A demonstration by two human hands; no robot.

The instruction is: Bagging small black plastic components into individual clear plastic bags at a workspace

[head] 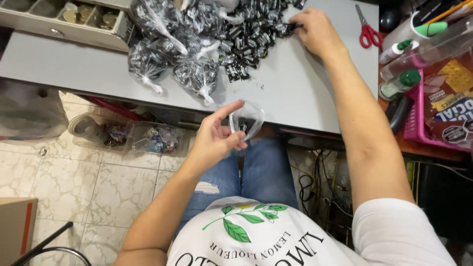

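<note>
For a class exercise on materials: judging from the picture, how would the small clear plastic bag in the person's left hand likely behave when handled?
The clear bag looks thin and sags from the left hand, so it is probably floppy and very light. Only a dark piece or two shows inside, so it likely adds little weight. Its glossy film may be slippery, so a pinch grip suits it.

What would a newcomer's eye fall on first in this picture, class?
First, the heap of small black-and-silver wrapped sweets at the grey table's far edge, with knotted clear bags of sweets beside it. The right hand reaches into the heap; the left hand holds a small clear plastic bag open near the table's edge.
</note>
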